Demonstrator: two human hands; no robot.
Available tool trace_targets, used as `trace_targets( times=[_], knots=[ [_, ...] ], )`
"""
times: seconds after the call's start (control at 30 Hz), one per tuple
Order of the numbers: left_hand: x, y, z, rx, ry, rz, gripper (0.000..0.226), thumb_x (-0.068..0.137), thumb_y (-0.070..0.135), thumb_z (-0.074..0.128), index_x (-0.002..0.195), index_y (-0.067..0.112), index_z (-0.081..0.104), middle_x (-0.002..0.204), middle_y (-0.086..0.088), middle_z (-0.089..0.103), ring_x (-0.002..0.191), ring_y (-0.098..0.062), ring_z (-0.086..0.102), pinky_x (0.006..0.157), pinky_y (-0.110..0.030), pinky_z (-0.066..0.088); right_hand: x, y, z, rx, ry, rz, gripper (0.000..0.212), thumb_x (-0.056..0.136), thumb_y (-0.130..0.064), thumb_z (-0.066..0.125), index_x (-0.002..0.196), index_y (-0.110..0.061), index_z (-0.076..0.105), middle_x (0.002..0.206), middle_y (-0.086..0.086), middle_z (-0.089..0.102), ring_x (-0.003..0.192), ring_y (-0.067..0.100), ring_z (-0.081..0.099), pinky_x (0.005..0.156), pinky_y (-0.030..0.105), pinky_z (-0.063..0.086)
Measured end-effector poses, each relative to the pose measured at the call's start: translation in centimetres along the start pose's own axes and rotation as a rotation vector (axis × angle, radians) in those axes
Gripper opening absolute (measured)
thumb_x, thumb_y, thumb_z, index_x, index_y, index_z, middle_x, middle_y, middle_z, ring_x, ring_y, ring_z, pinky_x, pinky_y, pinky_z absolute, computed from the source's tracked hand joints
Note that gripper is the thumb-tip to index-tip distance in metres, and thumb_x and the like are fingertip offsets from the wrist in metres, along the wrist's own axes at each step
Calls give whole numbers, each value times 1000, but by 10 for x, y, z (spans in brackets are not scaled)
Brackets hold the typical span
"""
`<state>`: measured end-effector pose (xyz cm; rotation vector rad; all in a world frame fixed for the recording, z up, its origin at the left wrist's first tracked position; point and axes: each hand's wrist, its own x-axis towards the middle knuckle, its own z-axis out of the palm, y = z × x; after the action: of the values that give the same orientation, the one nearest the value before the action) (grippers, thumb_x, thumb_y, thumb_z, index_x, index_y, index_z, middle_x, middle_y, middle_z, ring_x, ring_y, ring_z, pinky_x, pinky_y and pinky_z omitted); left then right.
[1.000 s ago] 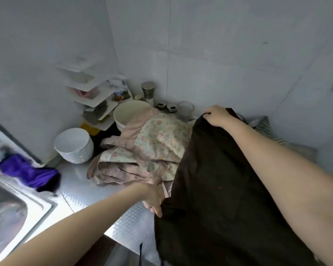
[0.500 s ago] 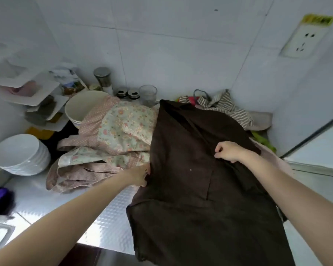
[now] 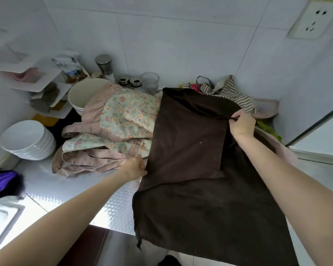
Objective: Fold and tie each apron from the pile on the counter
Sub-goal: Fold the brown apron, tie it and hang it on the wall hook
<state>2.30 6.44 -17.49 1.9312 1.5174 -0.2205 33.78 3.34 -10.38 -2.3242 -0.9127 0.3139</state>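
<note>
Two hands work one brown apron (image 3: pixel 190 150), which lies spread over the right half of the counter (image 3: pixel 52 191), its near hem hanging past the counter's front edge. The right hand (image 3: pixel 241 122) pinches the apron's far right edge, fingers closed on a fold with a thin strap end poking out. The left hand (image 3: pixel 136 167) is closed on the left edge — just where it meets the floral apron (image 3: pixel 121 120). That floral heap lies touching the brown one on the left, draped partly over a bowl (image 3: pixel 81 93). A striped apron (image 3: pixel 231 93) sits bunched in the far right corner. Bare counter shows only near left, between the plates (image 3: pixel 27 139) and the sink (image 3: pixel 2 215).
</note>
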Motion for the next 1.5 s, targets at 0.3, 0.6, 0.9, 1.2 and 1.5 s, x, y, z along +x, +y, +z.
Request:
trace_targets(
  times=[0.3,0.6,0.9,1.2,1.5],
  knots=[
    [-17,-23,28,-169,-21,-144,39,83,17,68,108,5,42,118,-21,57,107,-33,56,86,-36,45,-93,12,12,-453,-22,-514,48,82,-3,54,128,-14,46,133,13,38,117,35,38,93,44,35],
    [-46,-27,44,-433,-4,-269,52,97,34,43,128,-8,36,114,-21,54,97,-32,59,77,-33,52,-212,82,30,-780,-498,-413,48,99,-32,37,143,-16,27,155,9,10,135,32,26,107,42,31],
    [-105,-36,78,-943,-253,-217,19,91,13,57,109,7,50,113,-11,62,99,-27,62,83,-38,53,-248,87,47,-679,-804,-252,79,92,-57,38,151,-20,0,157,11,-15,143,38,-12,114,54,7],
    [-133,-19,50,-951,-368,-114,5,93,5,53,93,7,48,64,-8,69,55,-15,69,53,-22,55,-301,72,51,-507,-604,-529,94,82,-56,57,150,-19,4,155,1,10,142,23,14,117,45,8],
    [-118,7,-36,-831,20,165,9,93,-3,48,88,3,46,61,-10,53,31,-3,47,40,-14,44,-249,57,-6,-815,-337,-145,32,90,-3,42,117,-13,56,119,8,61,114,27,56,95,34,38]
  ],
)
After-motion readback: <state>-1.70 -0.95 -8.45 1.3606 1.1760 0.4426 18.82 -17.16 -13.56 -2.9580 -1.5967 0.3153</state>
